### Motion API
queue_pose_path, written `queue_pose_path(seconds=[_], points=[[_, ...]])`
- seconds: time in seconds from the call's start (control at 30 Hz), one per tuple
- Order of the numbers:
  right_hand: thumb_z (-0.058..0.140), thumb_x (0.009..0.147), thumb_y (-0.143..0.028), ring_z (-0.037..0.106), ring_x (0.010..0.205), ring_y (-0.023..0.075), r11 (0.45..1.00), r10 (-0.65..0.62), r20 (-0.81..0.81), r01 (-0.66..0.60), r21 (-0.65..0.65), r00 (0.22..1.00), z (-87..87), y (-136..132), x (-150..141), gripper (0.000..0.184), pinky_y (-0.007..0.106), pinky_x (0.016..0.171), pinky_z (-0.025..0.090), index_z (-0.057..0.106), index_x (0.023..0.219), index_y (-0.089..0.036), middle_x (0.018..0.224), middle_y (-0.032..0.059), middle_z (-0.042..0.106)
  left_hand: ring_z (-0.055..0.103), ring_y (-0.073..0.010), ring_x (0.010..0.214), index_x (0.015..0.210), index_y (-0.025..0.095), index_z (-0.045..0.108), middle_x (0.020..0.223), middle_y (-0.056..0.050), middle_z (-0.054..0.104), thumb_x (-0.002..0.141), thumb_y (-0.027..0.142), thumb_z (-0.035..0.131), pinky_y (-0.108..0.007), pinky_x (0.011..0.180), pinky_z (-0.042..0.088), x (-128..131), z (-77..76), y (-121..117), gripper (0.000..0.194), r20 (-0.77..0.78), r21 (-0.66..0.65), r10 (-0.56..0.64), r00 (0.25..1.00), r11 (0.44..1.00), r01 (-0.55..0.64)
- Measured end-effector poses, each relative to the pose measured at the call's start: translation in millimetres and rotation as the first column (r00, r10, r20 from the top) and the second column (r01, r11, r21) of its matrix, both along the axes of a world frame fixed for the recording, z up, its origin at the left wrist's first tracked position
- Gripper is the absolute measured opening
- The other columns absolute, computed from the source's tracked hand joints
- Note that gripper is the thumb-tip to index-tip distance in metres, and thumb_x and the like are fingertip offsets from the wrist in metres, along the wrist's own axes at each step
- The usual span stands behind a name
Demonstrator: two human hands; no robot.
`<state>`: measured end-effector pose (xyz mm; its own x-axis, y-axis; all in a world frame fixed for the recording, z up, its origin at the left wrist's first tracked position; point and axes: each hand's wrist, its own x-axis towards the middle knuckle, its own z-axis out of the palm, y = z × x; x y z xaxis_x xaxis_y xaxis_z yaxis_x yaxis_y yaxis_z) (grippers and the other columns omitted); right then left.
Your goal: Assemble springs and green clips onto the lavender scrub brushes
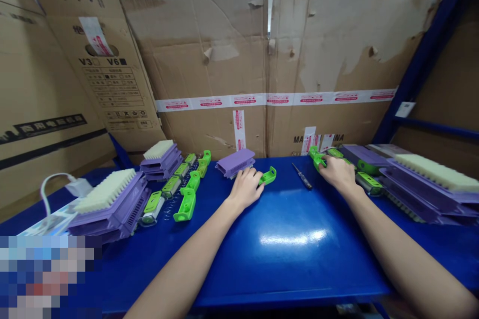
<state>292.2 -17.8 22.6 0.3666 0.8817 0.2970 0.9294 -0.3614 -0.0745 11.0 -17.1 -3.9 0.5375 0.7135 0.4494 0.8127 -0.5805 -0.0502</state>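
My left hand (245, 189) is closed on a bright green plastic bracket (268, 176), whose upturned end sticks out to the right of the fingers. Just behind that hand lies a purple slotted plastic piece (235, 161). Farther right, my right hand (339, 173) has its fingers closed on another green bracket (316, 157) near the back of the table; my fingers hide part of it. On the blue surface between the hands rests a thin screwdriver (302, 177) with a dark handle.
Purple slotted pieces with cream bristle blocks are stacked at left (108, 204) and right (434, 184). Several green brackets (186, 204), coil springs (170, 207) and green-topped clear parts (152, 207) form rows at left. Cardboard walls (209, 60) enclose the blue table (284, 269). A white plug (78, 187) lies left.
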Motion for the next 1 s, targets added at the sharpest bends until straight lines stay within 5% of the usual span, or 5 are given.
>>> queue_pose_path(seconds=[0.4,0.57,0.67,0.83,1.0], points=[[0.041,0.083,-0.032,0.062,0.093,0.0328,0.993,0.018,0.014,-0.02,0.119,1.0,-3.4,0,-1,0.038,0.043,0.076,0.041,0.063,0.109,-0.014,0.098,0.0186,0.067,0.055,-0.0259,0.102,0.106,0.018,0.056,0.105,-0.01,0.061,0.085,0.028,0.052,-0.039,0.085,0.04,-2,1.3,2,0.024,0.041,-0.047,-0.007,0.999,0.999,0.009],[0.044,0.085,-0.03,0.06,0.098,0.0283,0.9,0.289,-0.06,-0.249,0.358,0.955,-2.2,-1,-20,0.034,0.04,0.083,0.042,0.063,0.108,-0.014,0.102,0.0143,0.068,0.06,-0.0199,0.082,0.084,0.018,0.059,0.088,-0.005,0.062,0.084,0.03,0.057,-0.03,0.073,0.044,1,-1.4,5,0.012,0.295,-0.135,-0.015,0.955,0.989,0.057],[0.05,0.083,-0.039,0.063,0.089,0.0225,0.792,0.56,-0.366,-0.351,0.5,0.743,-6.9,-5,-53,0.043,0.035,0.081,0.046,0.056,0.118,-0.014,0.094,0.0101,0.069,0.06,-0.0175,0.076,0.076,0.017,0.058,0.078,-0.003,0.061,0.081,0.032,0.061,-0.028,0.071,0.044,4,-0.4,4,0.016,0.501,-0.1,-0.028,0.865,0.991,0.09],[0.057,0.079,-0.042,0.063,0.087,0.0192,0.691,0.683,-0.719,-0.432,0.58,0.127,-19.7,-12,-106,0.058,0.031,0.07,0.051,0.044,0.129,-0.018,0.101,0.0078,0.068,0.059,-0.0156,0.074,0.074,0.017,0.059,0.076,-0.001,0.062,0.08,0.033,0.062,-0.028,0.071,0.044,7,2.1,2,0.017,0.615,-0.034,-0.161,0.772,0.973,0.23],[0.066,0.071,-0.038,0.063,0.089,0.0196,0.735,0.616,-0.788,-0.364,0.573,0.003,-21.4,-12,-108,0.059,0.029,0.065,0.052,0.049,0.124,-0.017,0.103,0.0075,0.067,0.062,-0.0158,0.08,0.087,0.019,0.06,0.085,-0.001,0.066,0.08,0.035,0.062,-0.027,0.074,0.047,6,2.3,2,0.018,0.619,-0.071,-0.232,0.75,0.935,0.348]])
